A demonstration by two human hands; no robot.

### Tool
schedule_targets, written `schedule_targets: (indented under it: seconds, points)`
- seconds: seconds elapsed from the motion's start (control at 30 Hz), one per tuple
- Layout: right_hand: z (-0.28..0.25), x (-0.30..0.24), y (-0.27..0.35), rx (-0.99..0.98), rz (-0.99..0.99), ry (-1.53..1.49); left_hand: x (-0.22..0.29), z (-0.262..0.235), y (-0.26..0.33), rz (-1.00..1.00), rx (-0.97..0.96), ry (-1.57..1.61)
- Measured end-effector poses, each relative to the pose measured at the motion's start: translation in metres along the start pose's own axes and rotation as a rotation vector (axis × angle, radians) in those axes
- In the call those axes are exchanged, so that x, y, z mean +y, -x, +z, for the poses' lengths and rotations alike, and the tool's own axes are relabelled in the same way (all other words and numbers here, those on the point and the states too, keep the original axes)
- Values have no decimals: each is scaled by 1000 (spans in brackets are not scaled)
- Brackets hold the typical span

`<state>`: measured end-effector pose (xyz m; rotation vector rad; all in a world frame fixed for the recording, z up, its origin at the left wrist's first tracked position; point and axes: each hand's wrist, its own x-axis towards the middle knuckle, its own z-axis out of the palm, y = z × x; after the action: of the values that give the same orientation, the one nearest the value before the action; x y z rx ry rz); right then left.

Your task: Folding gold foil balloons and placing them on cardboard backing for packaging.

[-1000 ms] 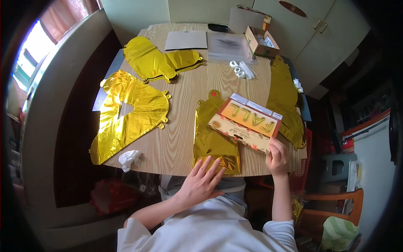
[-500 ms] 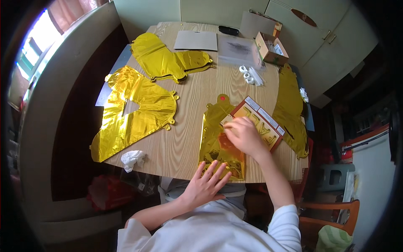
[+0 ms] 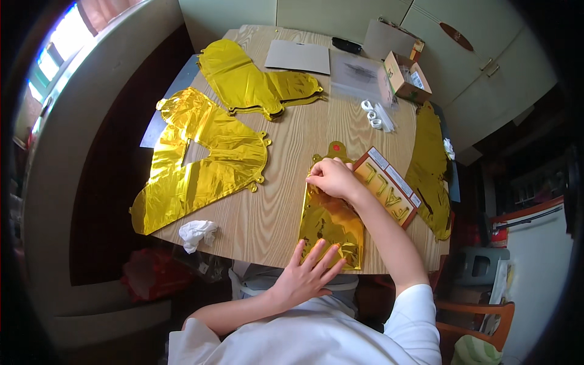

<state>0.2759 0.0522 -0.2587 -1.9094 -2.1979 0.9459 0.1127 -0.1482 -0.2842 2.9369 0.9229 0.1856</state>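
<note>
A folded gold foil balloon (image 3: pixel 331 222) lies flat at the near edge of the table, with a red-dotted tab at its far end. My left hand (image 3: pixel 308 275) rests on its near end, fingers spread. Over the far left edge of this balloon is my right hand (image 3: pixel 334 180), its fingers pinched together at the foil; what they hold, if anything, is hidden. Right beside it lies a printed cardboard package (image 3: pixel 384 185) picturing gold letters, partly covered by my right hand and forearm.
More flat gold foil balloons lie at the left (image 3: pixel 204 164), far left (image 3: pixel 243 76) and right edge (image 3: pixel 429 173). A crumpled white tissue (image 3: pixel 198 234) sits near the front. White ribbon rolls (image 3: pixel 370 115), straws, a grey card (image 3: pixel 298 58) and an open box (image 3: pixel 406 78) stand farther back.
My right hand has moved left and away from me, from the package's edge to the balloon's far left edge. My left hand stays on the near end. The view has shifted slightly.
</note>
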Motion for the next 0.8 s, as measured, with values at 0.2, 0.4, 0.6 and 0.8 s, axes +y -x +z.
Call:
schedule_targets:
  seconds: [0.2,0.4,0.6,0.8]
  points:
    - [10,-4,6,163,-23,18,-1,-1,1,1,11,28]
    - [15,-6,7,170,-3,29,-1,-3,0,-9,4,27]
    - [18,-8,10,210,-5,35,-1,-3,-1,1,-55,20]
    - [23,-9,10,246,-12,38,-1,-4,-1,5,-60,22]
